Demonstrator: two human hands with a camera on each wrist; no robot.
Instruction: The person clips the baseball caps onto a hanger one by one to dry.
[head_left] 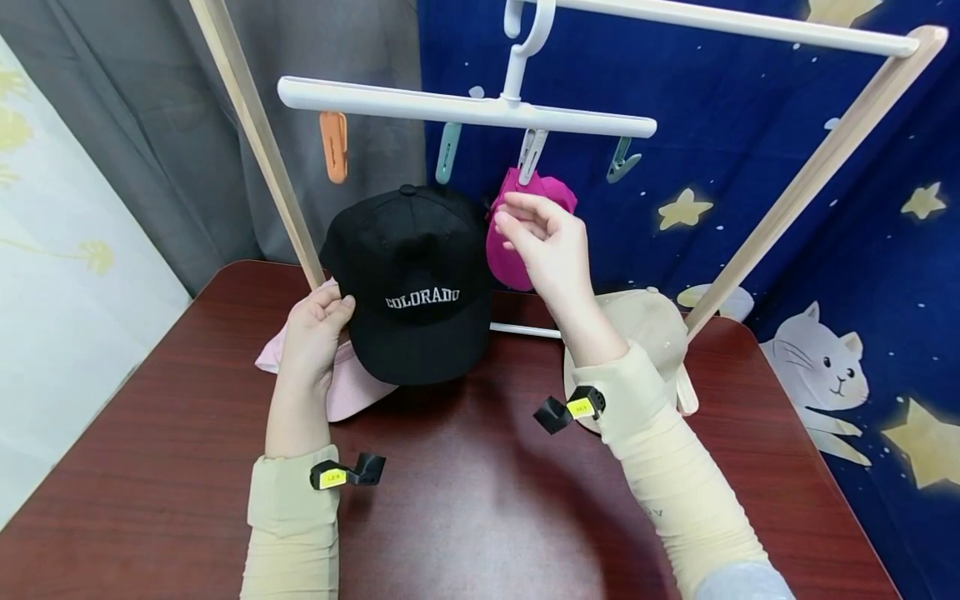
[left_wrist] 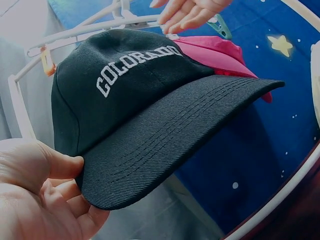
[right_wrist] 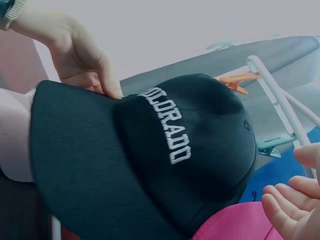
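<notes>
My left hand (head_left: 313, 327) pinches the black cap (head_left: 412, 250) at its side, where the brim joins the crown. White COLORADO lettering on its front faces me, upright in the head view. In the left wrist view, the thumb lies over the brim edge with the fingers beneath. My right hand (head_left: 546, 246) is raised, its fingers loosely bent and holding nothing. It overlaps the magenta cap (head_left: 510, 256), which hangs from a white clip (head_left: 532, 156) on the white hanger (head_left: 405, 100). Just above the black cap's crown hangs a green clip (head_left: 447, 153).
An orange clip (head_left: 334, 147) and a second green clip (head_left: 622, 160) hang from the hanger's ends. A pale pink cap (head_left: 352, 387) lies behind the black one. On the right, a beige cap (head_left: 645, 329) sits beside the rack's wooden leg (head_left: 817, 183), partly behind my right forearm.
</notes>
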